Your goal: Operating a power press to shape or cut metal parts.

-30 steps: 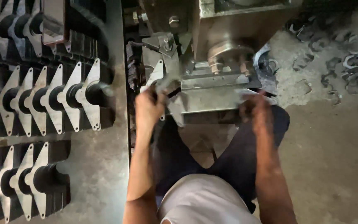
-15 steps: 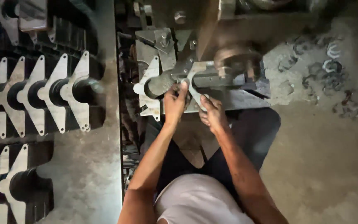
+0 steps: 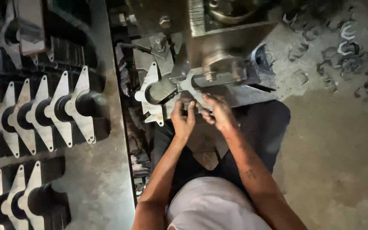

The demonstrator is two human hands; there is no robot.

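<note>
left hand (image 3: 183, 118) fingers gripping flat plate (image 3: 156, 91) | right hand (image 3: 217, 111) too | plate's long axis vertical in frame

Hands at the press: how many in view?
2. Left hand and right hand, close together at the front edge of the press, fingers at a flat metal plate.

Metal workshop | press machine (image 3: 226, 47) | rows of stamped steel plates (image 3: 43, 110) along left | offcuts (image 3: 346, 59) littering concrete floor (image 3: 341, 162)

Head camera looks steeply down, near the press (image 3: 231, 47).
</note>
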